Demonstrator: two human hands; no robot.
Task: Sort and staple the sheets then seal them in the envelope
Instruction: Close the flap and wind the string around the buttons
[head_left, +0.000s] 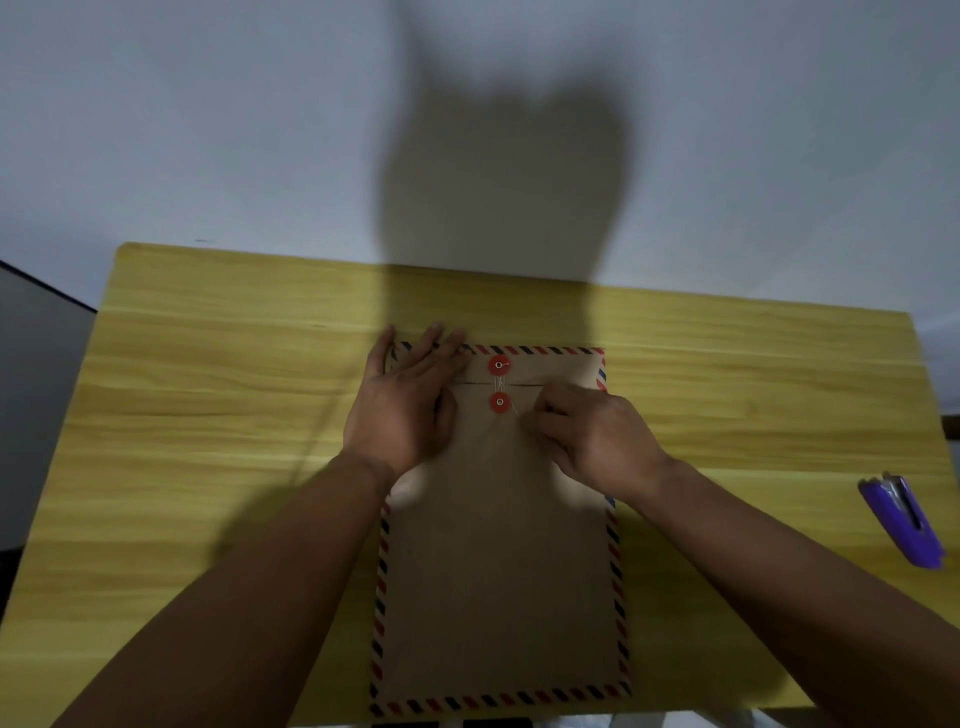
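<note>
A brown envelope with a red-and-blue striped border lies flat on the yellow wooden table, its flap folded down. Two red buttons sit at the flap, the upper button and the lower button, with thin white string wound between them. My left hand lies flat and open on the envelope's top left corner. My right hand pinches the string just right of the lower button. No sheets are visible.
A purple stapler lies near the table's right edge. A grey wall rises behind the table, with a dark shadow across it. A dark surface stands at the left.
</note>
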